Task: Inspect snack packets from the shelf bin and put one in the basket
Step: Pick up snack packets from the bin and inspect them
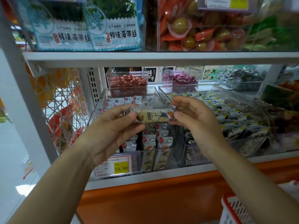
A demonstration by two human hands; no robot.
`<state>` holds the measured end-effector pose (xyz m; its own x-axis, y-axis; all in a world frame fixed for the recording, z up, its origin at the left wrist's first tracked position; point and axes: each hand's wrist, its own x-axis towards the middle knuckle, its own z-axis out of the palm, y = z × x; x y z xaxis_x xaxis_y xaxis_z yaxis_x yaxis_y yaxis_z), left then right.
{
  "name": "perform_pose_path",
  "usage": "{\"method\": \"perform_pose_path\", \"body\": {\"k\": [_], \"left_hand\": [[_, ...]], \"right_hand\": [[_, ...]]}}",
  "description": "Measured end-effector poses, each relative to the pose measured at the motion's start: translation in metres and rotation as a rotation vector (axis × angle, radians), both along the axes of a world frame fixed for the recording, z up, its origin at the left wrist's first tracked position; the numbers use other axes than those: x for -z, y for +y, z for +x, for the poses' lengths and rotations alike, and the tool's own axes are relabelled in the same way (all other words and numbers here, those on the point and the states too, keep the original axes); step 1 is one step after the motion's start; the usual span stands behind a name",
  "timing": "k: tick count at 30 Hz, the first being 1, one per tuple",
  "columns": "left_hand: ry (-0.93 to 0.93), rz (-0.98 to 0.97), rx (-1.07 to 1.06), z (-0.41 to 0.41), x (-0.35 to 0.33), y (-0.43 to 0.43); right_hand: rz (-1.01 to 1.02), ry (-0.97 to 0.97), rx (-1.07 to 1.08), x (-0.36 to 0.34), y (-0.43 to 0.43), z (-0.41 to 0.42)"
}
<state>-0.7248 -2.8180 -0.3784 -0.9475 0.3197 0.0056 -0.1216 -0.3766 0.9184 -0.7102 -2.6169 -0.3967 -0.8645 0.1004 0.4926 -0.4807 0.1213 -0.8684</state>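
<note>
A long snack packet (152,116) with a yellow printed front lies level between my two hands, above the clear shelf bin (100,109). My left hand (113,128) pinches its left end between thumb and fingers. My right hand (192,115) pinches the right end with its fingertips. Inside the bin lie several more small white packets (155,138) with red and blue print. The red and white basket (234,210) shows at the bottom right corner, below the shelf.
A second clear bin (210,91) of dark and yellow packets stands to the right. Smaller bins of red and purple sweets sit behind. A yellow price tag (121,168) reads 15.80. The upper shelf (145,56) overhangs with seaweed bags. A white wire rack (64,110) hangs at the left.
</note>
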Motion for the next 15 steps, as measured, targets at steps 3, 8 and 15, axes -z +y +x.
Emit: {"method": "perform_pose_path", "body": {"k": [3, 8, 15], "left_hand": [[0.050, 0.004, 0.004, 0.0003, -0.0005, 0.0001], [0.082, -0.036, 0.022, 0.0022, 0.0002, 0.0042], [0.146, -0.077, -0.008, 0.0027, 0.0002, 0.0060]], "right_hand": [[-0.028, -0.062, -0.039, 0.0007, -0.0013, 0.0002], [0.081, -0.030, 0.020, 0.0022, -0.0020, 0.0006], [0.057, -0.041, -0.003, -0.0023, -0.0028, 0.0039]]}}
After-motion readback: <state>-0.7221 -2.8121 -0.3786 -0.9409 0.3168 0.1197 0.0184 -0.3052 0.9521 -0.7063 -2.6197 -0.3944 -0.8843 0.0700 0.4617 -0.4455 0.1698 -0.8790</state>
